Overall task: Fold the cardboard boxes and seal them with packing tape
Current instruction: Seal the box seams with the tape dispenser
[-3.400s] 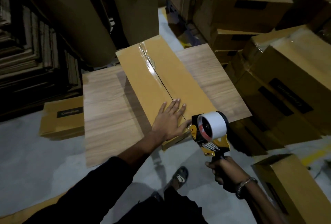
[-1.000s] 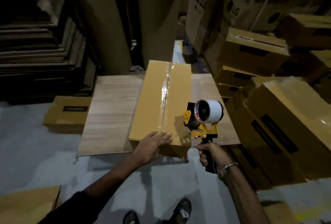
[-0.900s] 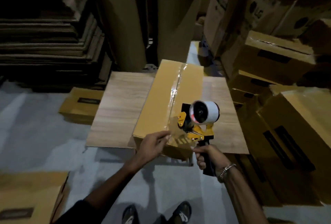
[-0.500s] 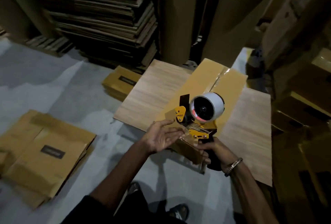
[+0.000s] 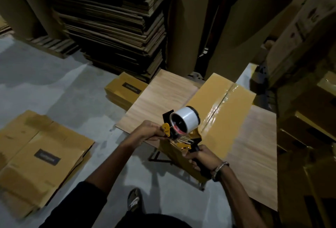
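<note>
Your right hand (image 5: 200, 156) gripped the tape dispenser (image 5: 181, 129) handle, roll pointing far-left; your left hand (image 5: 149, 133) pinched its front, the box (image 5: 223, 118) just beyond running near-to-far

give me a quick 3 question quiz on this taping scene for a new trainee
1. True or false: the right hand grips the handle of the tape dispenser.
2. What does the taped box rest on? A) the concrete floor B) the wooden table C) a stack of flat cardboard
3. Fill in: the left hand holds the dispenser at its ____ end, beside the yellow tab.

Key
1. True
2. B
3. front
</note>
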`<state>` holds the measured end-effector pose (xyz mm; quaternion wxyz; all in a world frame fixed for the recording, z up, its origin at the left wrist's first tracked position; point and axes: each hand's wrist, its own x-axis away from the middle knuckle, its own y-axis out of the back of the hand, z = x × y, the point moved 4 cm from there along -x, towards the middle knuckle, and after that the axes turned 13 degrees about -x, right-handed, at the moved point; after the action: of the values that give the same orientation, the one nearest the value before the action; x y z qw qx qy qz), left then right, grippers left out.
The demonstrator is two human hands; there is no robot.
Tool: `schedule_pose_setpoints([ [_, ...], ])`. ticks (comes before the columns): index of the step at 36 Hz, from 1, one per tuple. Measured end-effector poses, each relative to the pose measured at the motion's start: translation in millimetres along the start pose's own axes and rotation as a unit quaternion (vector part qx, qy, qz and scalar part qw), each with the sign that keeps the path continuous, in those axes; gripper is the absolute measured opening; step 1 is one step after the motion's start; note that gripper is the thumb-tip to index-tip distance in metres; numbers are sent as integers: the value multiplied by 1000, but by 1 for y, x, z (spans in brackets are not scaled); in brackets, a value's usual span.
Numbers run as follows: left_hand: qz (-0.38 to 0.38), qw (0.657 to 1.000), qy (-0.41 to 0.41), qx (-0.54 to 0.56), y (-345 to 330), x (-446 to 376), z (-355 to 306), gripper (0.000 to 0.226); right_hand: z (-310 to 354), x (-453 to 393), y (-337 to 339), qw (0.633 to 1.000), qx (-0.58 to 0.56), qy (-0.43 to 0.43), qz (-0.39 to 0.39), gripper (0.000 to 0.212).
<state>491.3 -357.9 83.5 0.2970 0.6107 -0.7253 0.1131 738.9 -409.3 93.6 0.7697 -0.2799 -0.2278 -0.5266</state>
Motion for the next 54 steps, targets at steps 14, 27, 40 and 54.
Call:
schedule_pose_setpoints([
  [14, -22, 1000, 13, 4, 20, -39, 47, 14, 0, -35, -22, 994, 100, -8, -38, 17],
  [27, -152, 968, -154, -129, 7, -41, 69, 18, -10, -44, -15, 999, 20, -41, -19, 10],
  [40, -112, 937, -175, -281, 2, -39, 83, 37, -4, -44, -15, 997, 4, -72, -2, 16],
  [54, -76, 964, -230, -113, 9, -36, 67, 23, -1, -40, -14, 997, 13, -73, -6, 16],
])
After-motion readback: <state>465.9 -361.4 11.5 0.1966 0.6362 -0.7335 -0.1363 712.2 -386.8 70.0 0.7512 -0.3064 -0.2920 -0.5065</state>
